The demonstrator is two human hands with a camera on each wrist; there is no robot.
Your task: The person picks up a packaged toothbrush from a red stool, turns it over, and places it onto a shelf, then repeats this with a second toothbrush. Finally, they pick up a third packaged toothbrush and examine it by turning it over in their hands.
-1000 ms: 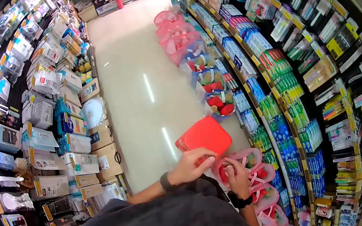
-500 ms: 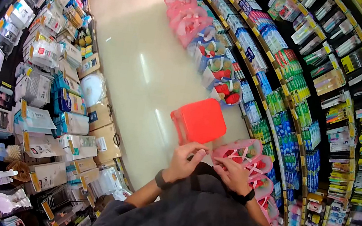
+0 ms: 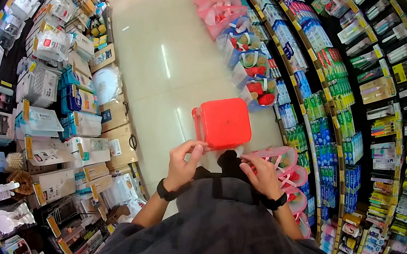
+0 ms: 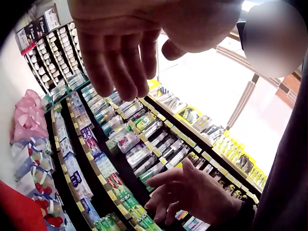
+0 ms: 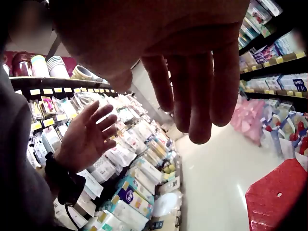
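Observation:
Both hands hang in front of the body, apart from each other, with nothing visible in them. The left hand (image 3: 183, 165) has relaxed, slightly bent fingers near the lower left edge of a red square stool (image 3: 224, 124); contact cannot be told. On the other side the right hand (image 3: 262, 176) is beside the pink mesh bags (image 3: 282, 159), its fingers loosely bent. In the left wrist view the left hand's fingers (image 4: 120, 62) hang down and the right hand (image 4: 192, 197) appears below. The right wrist view shows the left hand (image 5: 86, 139) with fingers spread and the stool (image 5: 274, 195) at lower right.
Shelves of boxed toothpaste (image 3: 331, 88) and hanging packets line the right side. Packaged household goods (image 3: 45, 86) fill the left rack. Along the right shelf's foot stand blue-trimmed bags (image 3: 260, 93) and more pink bags (image 3: 219, 12) on the pale floor (image 3: 159, 32).
The two hands have moved farther apart. The view has shifted, and the red stool sits higher in the head view, with its side more visible than at first.

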